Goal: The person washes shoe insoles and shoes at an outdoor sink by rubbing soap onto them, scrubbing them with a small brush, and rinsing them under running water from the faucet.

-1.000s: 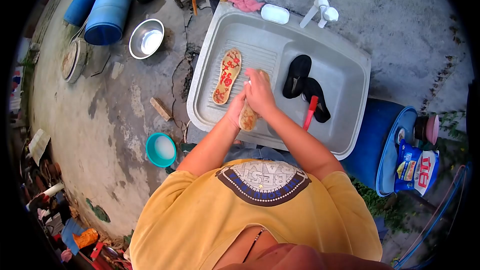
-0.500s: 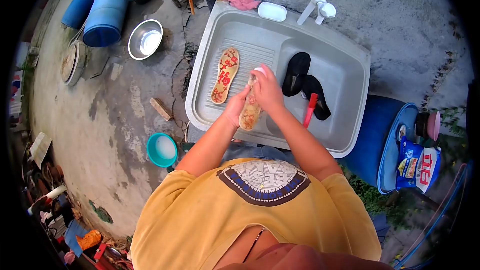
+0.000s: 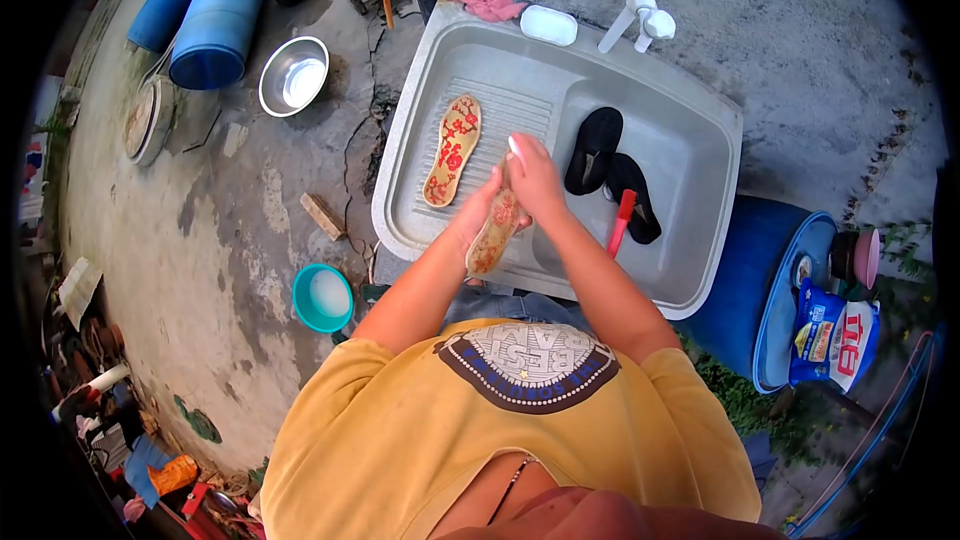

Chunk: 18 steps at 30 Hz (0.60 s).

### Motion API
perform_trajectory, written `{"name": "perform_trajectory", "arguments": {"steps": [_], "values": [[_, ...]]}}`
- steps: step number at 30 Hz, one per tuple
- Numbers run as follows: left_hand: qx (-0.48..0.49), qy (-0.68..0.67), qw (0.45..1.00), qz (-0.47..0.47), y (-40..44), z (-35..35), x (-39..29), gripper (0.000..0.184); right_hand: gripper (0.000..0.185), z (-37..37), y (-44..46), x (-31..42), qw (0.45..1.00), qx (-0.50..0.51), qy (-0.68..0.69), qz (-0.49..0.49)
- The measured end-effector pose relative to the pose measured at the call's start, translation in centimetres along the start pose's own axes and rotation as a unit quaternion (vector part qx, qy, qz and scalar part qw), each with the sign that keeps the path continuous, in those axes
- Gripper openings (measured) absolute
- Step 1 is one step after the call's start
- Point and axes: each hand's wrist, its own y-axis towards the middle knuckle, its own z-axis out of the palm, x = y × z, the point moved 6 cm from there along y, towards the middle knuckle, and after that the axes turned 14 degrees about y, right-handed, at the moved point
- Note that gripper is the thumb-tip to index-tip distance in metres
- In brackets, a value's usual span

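Note:
Over the sink's ribbed side, my left hand [image 3: 478,214] holds a floral insole [image 3: 490,243], its heel end tilted down toward me. My right hand [image 3: 535,180] is closed at the insole's upper end, around a small white piece [image 3: 514,145] that looks like a bar of soap; most of it is hidden by the fingers. A second insole [image 3: 453,150], tan with red flowers, lies flat on the ribs to the left. In the basin to the right rest two black shoes [image 3: 594,148], with a red-handled brush [image 3: 622,222] against one; its head is hidden.
The grey sink [image 3: 735,155] has a white faucet [image 3: 632,15], a white dish [image 3: 549,26] and a pink cloth [image 3: 487,2] along its back. A teal bucket [image 3: 297,300] stands left; a blue barrel [image 3: 745,255] with a detergent bag [image 3: 835,335] stands right.
The held insole has shifted slightly down and left, its lower end swinging toward me and tilting. My right hand stays near its upper end, with the white piece less exposed.

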Motion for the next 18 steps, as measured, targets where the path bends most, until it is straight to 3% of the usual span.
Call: {"name": "perform_trajectory", "arguments": {"steps": [1,7,8,11,14,17,18], "values": [[0.009,0.029,1.000,0.004,-0.3,0.3,0.3,0.076,0.041,-0.4,0.5,-0.3,0.999,0.000,0.008,0.047],[-0.001,-0.029,1.000,0.004,-0.2,-0.4,-1.0,0.073,0.039,0.7,-3.5,3.2,0.992,0.020,-0.079,-0.098],[-0.006,0.011,0.999,0.046,0.5,-1.2,-0.8,0.075,0.041,0.3,-3.1,2.8,0.997,0.020,-0.039,-0.063],[-0.030,0.115,0.993,0.026,-0.5,-0.8,-1.8,0.075,0.044,-0.6,-1.0,0.6,0.998,0.029,0.050,-0.001],[-0.021,0.086,0.996,0.015,-0.7,-0.8,-2.3,0.073,0.042,-2.1,0.7,-4.1,0.986,-0.058,0.152,0.044],[-0.053,0.043,0.997,0.041,-1.8,0.0,-3.6,0.074,0.042,-4.3,-0.1,-2.9,0.867,-0.157,0.459,0.114],[-0.031,0.007,0.998,0.053,-1.4,0.0,-3.6,0.074,0.043,-4.4,-0.6,-2.0,0.869,-0.136,0.459,0.129]]}}
